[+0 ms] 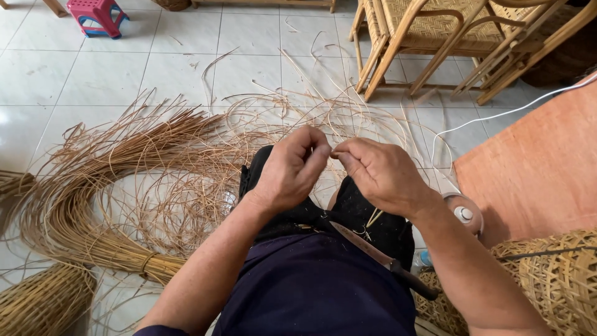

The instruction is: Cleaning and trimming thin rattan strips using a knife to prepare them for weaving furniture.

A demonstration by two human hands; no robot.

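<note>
Pinched grip of left hand (291, 169) and right hand (379, 174) meets on 1 thin cane strand (334, 153) between fingertips, above knife (373, 252).

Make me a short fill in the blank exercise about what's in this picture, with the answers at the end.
1. The left hand and right hand meet, pinching a thin ____ strand.
2. A knife with a dark handle rests on the person's ____.
3. The small plastic stool at the top left is ____ in colour.
4. The big bundle of cane lies on a ____ floor.

Answers: cane; lap; pink; tiled
</note>
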